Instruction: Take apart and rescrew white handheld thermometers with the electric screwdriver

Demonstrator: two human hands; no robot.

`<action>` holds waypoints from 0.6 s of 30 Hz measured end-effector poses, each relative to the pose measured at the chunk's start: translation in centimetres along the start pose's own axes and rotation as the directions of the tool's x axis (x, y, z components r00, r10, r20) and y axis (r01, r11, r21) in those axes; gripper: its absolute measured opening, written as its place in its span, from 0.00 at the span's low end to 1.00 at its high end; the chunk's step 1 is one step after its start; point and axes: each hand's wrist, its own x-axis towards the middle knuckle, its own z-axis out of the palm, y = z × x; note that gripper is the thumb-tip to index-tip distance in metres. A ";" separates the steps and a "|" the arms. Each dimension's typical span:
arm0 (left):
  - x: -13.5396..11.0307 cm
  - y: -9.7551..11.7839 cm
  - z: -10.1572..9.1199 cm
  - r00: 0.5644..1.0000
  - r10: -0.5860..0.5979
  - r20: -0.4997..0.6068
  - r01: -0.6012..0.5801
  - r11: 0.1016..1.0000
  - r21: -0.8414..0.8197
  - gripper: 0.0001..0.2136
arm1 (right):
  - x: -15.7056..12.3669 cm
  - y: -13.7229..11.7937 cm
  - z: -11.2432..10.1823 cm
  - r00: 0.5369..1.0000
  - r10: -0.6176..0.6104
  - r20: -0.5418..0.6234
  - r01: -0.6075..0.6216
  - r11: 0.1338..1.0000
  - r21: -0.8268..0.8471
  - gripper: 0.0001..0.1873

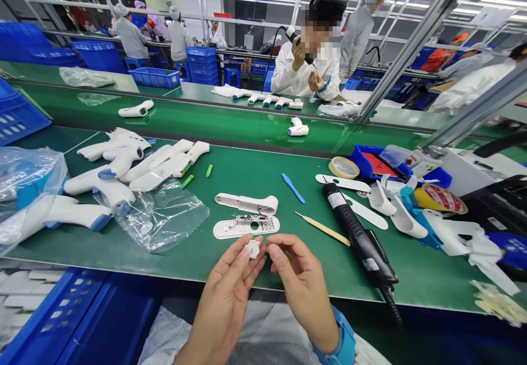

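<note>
white disc (252,250) held by table (247,167)'s near edge

the left hand (227,271) had its fingers clamped on it, seemingly for steadiness; the right hand (298,274)'s fingertips were together just beside it, anything pinched there too small to tell. an opened casing (265,206) lay beyond, apparently for easy reach. the disc looked flat and round, with a small projection at its rim.

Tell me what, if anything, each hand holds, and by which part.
The left hand holds a small white disc by its edge. Whether the right hand holds anything cannot be told.
</note>
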 end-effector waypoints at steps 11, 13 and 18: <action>0.2 0.1 -0.4 0.991 -0.134 0.019 0.135 0.989 -0.054 0.11 | 0.3 0.1 -0.6 0.965 -0.187 0.182 0.238 0.917 -0.320 0.14; 0.1 0.1 -0.3 0.991 -0.123 0.044 0.125 0.991 -0.044 0.10 | 0.3 0.0 -0.6 0.958 -0.211 0.193 0.269 0.894 -0.358 0.12; -0.1 0.3 -0.4 0.986 -0.117 0.121 0.115 0.993 0.020 0.10 | 0.2 -0.6 -1.3 0.928 -0.217 0.302 0.321 0.877 -0.357 0.11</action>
